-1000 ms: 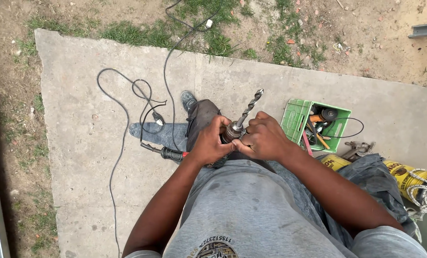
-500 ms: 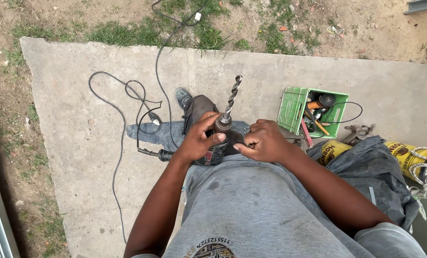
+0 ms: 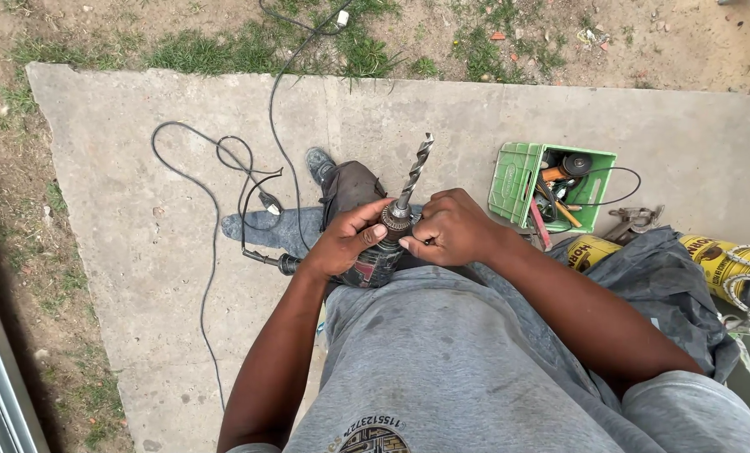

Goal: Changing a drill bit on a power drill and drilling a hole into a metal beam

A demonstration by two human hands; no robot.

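Concrete slab [image 3: 140, 252] outdoors carries the work: the left hand [image 3: 346, 243] is wrapped closed around the drill [image 3: 375, 264] body at centre, against the person's lap, and the right hand [image 3: 450, 231] is pinched shut at the chuck [image 3: 398, 220], bit [image 3: 415, 172] pointing far. Because the cord [image 3: 211, 210] runs left across the slab and its connection cannot be confirmed, an accidental trigger press would probably spin the chuck under the fingers. A poorly tightened bit may slip or seat off-centre.

Two yellow labelled cans [image 3: 710, 256] at right — green crate [image 3: 516, 180] beyond.
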